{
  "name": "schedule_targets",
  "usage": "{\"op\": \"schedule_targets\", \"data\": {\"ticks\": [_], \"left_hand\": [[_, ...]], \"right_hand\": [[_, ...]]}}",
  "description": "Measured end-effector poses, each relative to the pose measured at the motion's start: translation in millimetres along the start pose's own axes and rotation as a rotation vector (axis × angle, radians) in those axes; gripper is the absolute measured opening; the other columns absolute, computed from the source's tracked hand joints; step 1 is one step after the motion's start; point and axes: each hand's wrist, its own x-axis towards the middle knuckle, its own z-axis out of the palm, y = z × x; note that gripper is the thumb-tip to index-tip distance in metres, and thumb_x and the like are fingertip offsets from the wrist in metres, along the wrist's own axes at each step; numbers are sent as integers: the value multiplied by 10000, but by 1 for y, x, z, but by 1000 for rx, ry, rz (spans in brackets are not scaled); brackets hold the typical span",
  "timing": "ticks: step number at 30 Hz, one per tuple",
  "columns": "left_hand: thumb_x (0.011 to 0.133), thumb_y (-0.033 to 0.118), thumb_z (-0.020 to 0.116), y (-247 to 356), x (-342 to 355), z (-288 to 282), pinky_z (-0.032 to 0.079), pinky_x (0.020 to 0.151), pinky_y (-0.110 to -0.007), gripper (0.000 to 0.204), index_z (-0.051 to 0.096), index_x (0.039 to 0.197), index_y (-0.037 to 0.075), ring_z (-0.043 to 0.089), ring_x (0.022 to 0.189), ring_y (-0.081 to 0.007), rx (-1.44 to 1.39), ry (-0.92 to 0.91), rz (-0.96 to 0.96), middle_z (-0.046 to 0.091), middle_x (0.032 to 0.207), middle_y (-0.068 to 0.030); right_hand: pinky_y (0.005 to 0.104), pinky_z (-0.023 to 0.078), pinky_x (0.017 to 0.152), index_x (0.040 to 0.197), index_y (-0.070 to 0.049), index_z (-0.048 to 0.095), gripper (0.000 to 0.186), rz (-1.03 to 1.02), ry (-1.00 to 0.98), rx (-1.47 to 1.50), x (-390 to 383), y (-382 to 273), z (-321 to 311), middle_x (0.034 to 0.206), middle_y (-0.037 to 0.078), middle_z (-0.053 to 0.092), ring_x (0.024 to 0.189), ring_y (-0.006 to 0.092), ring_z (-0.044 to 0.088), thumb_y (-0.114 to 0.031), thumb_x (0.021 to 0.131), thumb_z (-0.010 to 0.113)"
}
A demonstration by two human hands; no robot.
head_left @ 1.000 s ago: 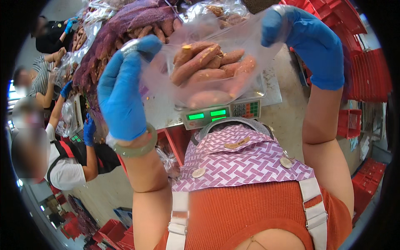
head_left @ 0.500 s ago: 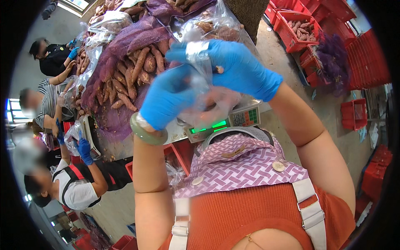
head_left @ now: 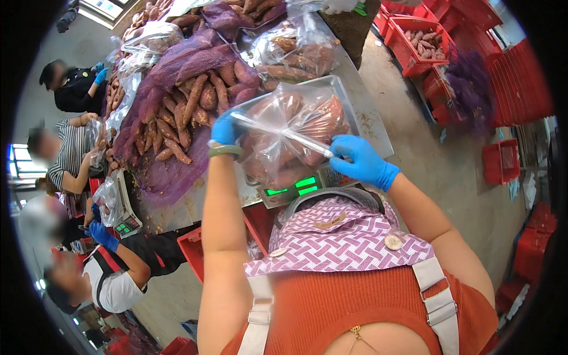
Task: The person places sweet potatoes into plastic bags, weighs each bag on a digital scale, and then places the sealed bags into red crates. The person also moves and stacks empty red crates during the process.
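Observation:
A clear plastic bag (head_left: 284, 106) full of sweet potatoes lies on the tray of a digital scale (head_left: 267, 199), close in front of me. The gathered mouth of the bag is stretched into a thin twisted strand across its top. My left hand (head_left: 225, 128), in a blue glove, is closed on one end of the strand at the bag's left side; its fingertips are partly hidden. My right hand (head_left: 364, 161), gloved in blue too, pinches the other end at the bag's right. Green digits glow on the scale's display.
Loose sweet potatoes (head_left: 192, 100) spill from a purple mesh sack (head_left: 157, 77) left of the scale. Another filled bag (head_left: 296, 56) lies beyond it. Co-workers (head_left: 112, 266) stand along the table's left. Red crates (head_left: 408, 44) line the right side, and a red crate (head_left: 192, 248) stands below the table edge.
Both hands have come down from in front of my view and moved apart. The bag, lifted and blurred before, now rests on the scale with its twisted mouth pulled between them.

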Motion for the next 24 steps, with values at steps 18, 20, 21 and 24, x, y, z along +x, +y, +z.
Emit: {"op": "schedule_targets", "data": {"ticks": [18,20,21,24], "left_hand": [[819,56,471,31,-40,21,419,880,-340,360,453,1159,-61,533,964,-236,-741,-359,13,552,1058,-140],[810,47,475,48,-79,28,357,978,-348,413,429,1213,-25,485,1099,-241,-431,-397,193,505,1184,-133],[816,56,482,63,-105,48,383,954,-347,411,438,1221,6,503,1072,-231,-136,-285,273,519,1165,-123],[765,48,567,57,-136,64,480,784,-305,357,541,1120,18,563,928,-183,97,-399,456,569,1063,-90]], "right_hand": [[314,399,847,737,-25,584,121,533,54,891,-1,0,14,709,52,587,652,155,550,-105,781,505],[296,444,762,794,12,601,152,456,-26,827,21,-26,-8,792,72,613,655,121,553,-103,799,502],[284,465,674,852,17,609,166,253,80,877,32,-37,-2,811,89,616,649,136,555,-98,808,496],[281,434,800,1136,20,504,347,211,133,825,59,-11,3,1078,104,551,920,183,540,-76,803,508]]}}
